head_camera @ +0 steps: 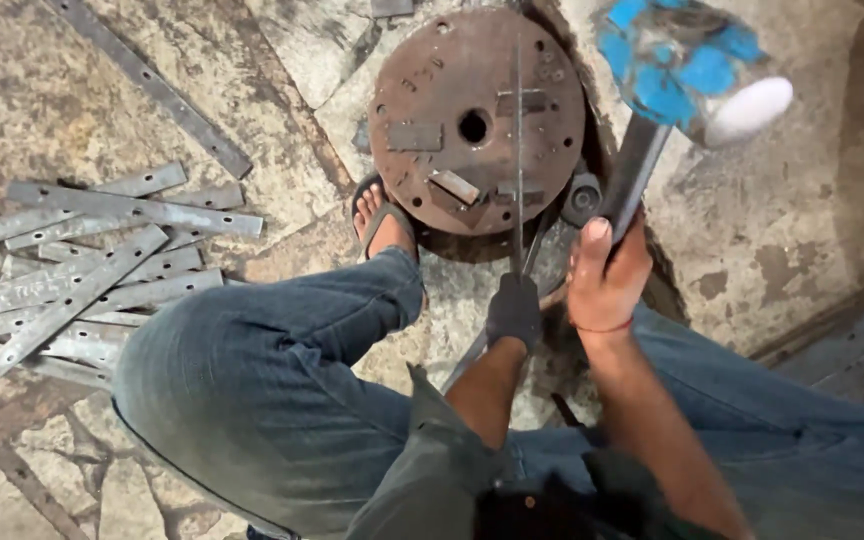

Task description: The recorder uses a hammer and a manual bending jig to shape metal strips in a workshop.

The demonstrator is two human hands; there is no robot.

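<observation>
While the person squats over a stone floor (772, 230), a thin flat steel strip (519, 150) is held on edge across a rusty round steel plate (452, 90). The strip's long axis runs straight away from the body, its far end pointing to the plate's far rim and its near end taken up in the left hand (514, 312). That hand is gloved in dark fabric and is seen clenched around the strip's lower end, just short of the plate's near rim.

A sledgehammer (687, 60) is raised on the right side. Its handle (632, 175) slants up and away to the right, and the head, patched with blue paint and showing a pale worn face, is carried above the floor beside the plate. The right hand (604, 280), bare, is wrapped tight around the lower handle, thumb laid along it.

On the plate are noted a centre hole, small bolt holes near the rim, and several short welded blocks; the strip passes just right of the centre hole. A sandalled foot (384, 220) is set against the plate's near left edge. Well apart to the left, a heap of flat steel bars (82, 270) lies on the floor, with one longer bar (152, 85) lying slantwise beyond it. Jeans-clad knees (252, 370) fill the foreground.
</observation>
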